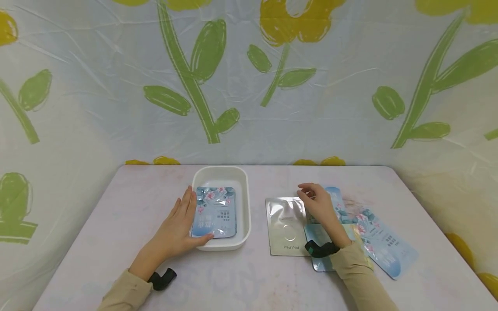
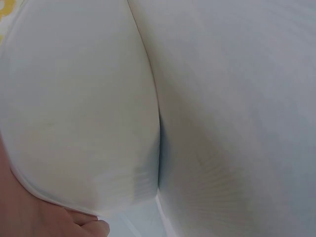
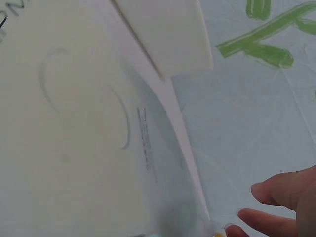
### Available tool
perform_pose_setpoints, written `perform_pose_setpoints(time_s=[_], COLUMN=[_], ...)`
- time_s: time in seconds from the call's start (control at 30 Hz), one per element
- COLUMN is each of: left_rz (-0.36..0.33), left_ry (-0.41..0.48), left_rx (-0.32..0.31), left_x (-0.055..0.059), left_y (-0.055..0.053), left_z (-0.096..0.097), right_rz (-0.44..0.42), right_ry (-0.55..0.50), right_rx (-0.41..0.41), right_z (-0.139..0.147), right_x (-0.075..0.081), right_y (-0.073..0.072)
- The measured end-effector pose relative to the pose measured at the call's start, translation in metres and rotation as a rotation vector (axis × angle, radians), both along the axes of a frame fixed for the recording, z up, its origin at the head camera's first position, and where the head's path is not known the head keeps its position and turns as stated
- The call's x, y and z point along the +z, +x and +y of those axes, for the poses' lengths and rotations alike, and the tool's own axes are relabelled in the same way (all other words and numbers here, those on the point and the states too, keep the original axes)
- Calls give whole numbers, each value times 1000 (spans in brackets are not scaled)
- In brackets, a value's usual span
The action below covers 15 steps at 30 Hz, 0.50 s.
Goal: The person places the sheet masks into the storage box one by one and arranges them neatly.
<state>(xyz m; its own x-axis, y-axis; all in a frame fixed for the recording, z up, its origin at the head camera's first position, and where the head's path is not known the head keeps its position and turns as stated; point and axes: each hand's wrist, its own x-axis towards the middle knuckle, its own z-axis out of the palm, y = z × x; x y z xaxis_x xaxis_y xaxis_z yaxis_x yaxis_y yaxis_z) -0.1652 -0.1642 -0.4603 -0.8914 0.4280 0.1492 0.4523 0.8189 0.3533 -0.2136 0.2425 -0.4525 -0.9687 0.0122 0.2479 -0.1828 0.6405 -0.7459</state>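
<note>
Flower-printed sheeting (image 1: 116,86) surrounds a pale worktop (image 1: 253,278), on which a white tray (image 1: 243,211) serves as landmark. Inside the tray lies a blue floral sachet (image 1: 215,214), printed face up (whether others lie beneath it, I cannot tell). The left hand (image 1: 175,231) rests along the tray's left wall, its fingers straight and its thumb across the near left corner; that grip is wide, steadying rather than clasping, I judge. Just to the tray's right is a silver foil sachet (image 1: 285,226) marked PMPM. Farther right of the tray, the right hand (image 1: 318,206) hangs by that sachet's far right corner, its grip parted, with nothing visibly held. Beyond it from the tray, a second blue floral sachet (image 1: 387,246) lies aslant.

If the silver foil sachet is to be lifted, its far edge looks the best place to pinch, since its right side meets other packets. Slick foil will probably slide, so drawing it toward the tray before raising it should avoid dragging neighbours along. The left thumb would do better clear of the tray's opening, leaving room to lay a packet flat.
</note>
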Motion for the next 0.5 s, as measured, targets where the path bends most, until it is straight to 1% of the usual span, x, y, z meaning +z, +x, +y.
perform_pose_setpoints(time_s=[0.13, 0.23, 0.4, 0.5], left_rz=[0, 8, 14, 18], left_ry=[-3, -10, -9, -14], left_rx=[-3, -5, -4, -7], left_x=[-1, -1, -1, -1], left_y=[-1, -1, -1, -2], left_z=[0, 0, -1, 0], right_rz=[-99, -137, -125, -106], right_ry=[17, 32, 35, 40], right_rx=[23, 59, 114, 130], right_z=[9, 12, 13, 13], right_x=[-13, -20, -28, -33], right_y=[-2, -4, -7, -7])
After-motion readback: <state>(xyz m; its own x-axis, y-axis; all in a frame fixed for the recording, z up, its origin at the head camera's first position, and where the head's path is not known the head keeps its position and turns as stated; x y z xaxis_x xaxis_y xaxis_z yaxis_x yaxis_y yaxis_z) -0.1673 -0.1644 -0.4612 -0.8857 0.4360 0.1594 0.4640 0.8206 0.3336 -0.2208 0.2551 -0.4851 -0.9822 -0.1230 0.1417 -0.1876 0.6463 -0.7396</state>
